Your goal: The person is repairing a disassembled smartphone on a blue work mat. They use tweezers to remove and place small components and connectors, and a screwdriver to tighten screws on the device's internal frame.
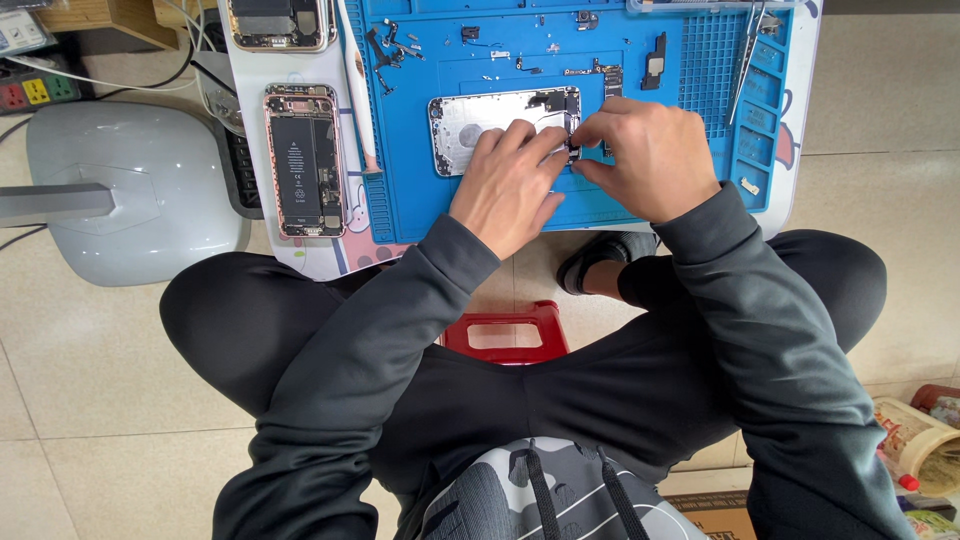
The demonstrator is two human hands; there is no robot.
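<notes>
On the blue silicone repair mat (640,210), a silver metal phone rear housing (480,115), emptied of most of its parts, lies flat with its long side running from nine to three o'clock. Both hands meet at its three o'clock end. The left hand (510,185) comes in from six o'clock, fingers bent and laid over the lower right part of the housing, the fingertips drawn together at the housing's edge. The right hand (645,155) curls in from four o'clock, thumb and forefinger pinched close against the left fingertips around a small dark part (573,150) at that edge (too small to tell what kind of part it is).

At twelve o'clock of the hands, small black components and flex strips (600,72) are scattered on the mat. At two o'clock, metal tweezers (745,55) lie across the mat's gridded compartment section. At nine o'clock, off the mat, a rose-gold opened phone with its black battery showing (303,160) lies on the white tabletop (805,60), and a second opened phone (278,22) sits at eleven o'clock. A white slim tool (355,85) lies between them and the mat.

Below the hands, at six o'clock, a red plastic stool (507,335) shows between the person's dark trousered knees.
</notes>
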